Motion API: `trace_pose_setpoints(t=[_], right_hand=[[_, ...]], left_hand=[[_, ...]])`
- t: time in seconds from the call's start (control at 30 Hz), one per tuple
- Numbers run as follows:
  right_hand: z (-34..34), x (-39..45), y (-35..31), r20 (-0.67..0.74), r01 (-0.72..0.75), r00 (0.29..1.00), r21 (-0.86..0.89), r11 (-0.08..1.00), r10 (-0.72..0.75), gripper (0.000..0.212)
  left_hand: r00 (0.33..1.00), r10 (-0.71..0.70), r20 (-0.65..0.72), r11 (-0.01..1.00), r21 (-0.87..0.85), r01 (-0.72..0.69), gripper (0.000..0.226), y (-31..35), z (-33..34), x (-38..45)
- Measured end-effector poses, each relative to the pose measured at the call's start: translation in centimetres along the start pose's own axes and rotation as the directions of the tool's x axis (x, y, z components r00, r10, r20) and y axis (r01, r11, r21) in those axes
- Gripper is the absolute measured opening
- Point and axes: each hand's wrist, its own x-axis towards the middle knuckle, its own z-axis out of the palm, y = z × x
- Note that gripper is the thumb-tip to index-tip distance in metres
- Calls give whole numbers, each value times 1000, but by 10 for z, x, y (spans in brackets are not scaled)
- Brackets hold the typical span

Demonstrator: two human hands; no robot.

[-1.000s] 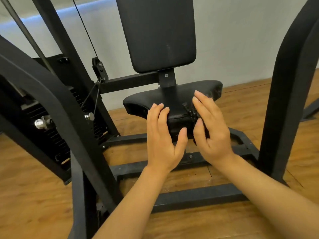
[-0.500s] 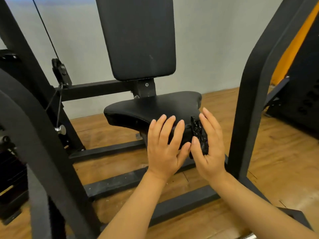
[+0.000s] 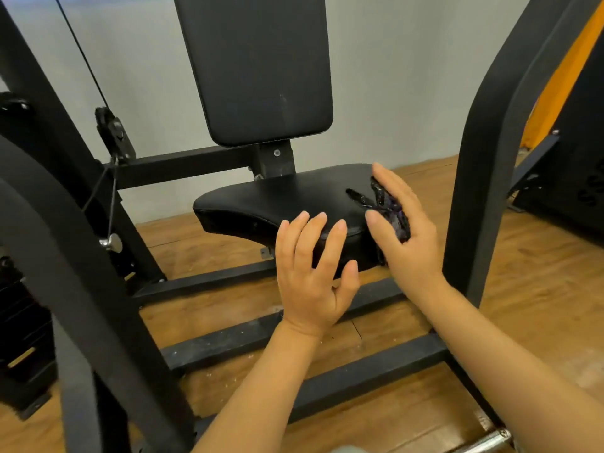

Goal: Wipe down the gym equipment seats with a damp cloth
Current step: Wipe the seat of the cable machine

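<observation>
A black padded seat (image 3: 281,201) of a gym machine sits in the middle of the view, with its upright black backrest (image 3: 258,67) above it. My left hand (image 3: 313,273) lies flat against the seat's front edge, fingers straight and spread. My right hand (image 3: 402,230) presses a dark, crumpled cloth (image 3: 389,207) against the seat's right side with straight fingers. Most of the cloth is hidden under that palm.
Thick black frame arms stand at the left (image 3: 65,256) and at the right (image 3: 483,158) of the seat. Black floor bars (image 3: 228,341) cross the wooden floor (image 3: 539,289) below it. A cable and pulley (image 3: 112,132) hang at the left. Another dark machine (image 3: 581,165) stands far right.
The view has swung and moved closer to the seat. My right hand with the cloth has slid up from the seat's front edge along its right side. My left hand stays on the front edge.
</observation>
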Motion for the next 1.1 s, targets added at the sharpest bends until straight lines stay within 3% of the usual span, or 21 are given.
trace_pose_setpoints(t=[0.07,0.23,0.47,0.7,0.87,0.97,1.03,1.1], right_hand=[[7,-17,12,-67,99,993,-49,994,-102,58],[29,-31,30,-239,272,934,-9,962,-266,47],[16,-12,68,-110,548,837,137,825,-537,39],[13,-1,87,14,595,774,327,734,-633,49],[7,0,84,73,547,787,376,748,-612,44],[5,2,84,114,539,778,382,750,-617,45],[7,6,92,129,619,702,375,690,-700,55],[8,16,110,147,724,581,357,591,-801,64]], left_hand=[[999,-37,-2,999,-13,37,35,4,-2,2],[999,-44,8,998,46,44,36,4,-5,5],[996,-82,20,986,144,78,40,8,-6,7],[975,-204,93,920,359,158,37,35,-17,13],[932,-353,84,821,505,266,37,64,-11,17],[922,-375,97,781,569,258,40,75,-2,23],[926,-349,143,776,599,199,42,79,3,29],[933,-331,141,764,621,177,42,79,6,33]])
